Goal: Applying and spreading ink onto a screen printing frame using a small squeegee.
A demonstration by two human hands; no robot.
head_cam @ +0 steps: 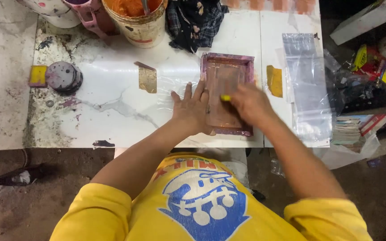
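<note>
A small purple-framed printing screen [227, 60] lies on the white table [112, 111], over a clear plastic bag [170, 89]. My left hand [193, 109] lies flat with fingers spread, pressing on the screen's left edge and the bag. My right hand [249, 105] is blurred inside the frame and grips a small yellow squeegee [225, 97] against the mesh.
A stack of clear plastic bags [307, 85] lies right of the screen, with a yellow pad [274, 81] between them. A paint bucket with orange ink [137, 18], a pink jug [88, 15], a dark checked cloth [195, 20], round purple discs [63, 76] and a tan scrap [148, 79] stand farther back and left.
</note>
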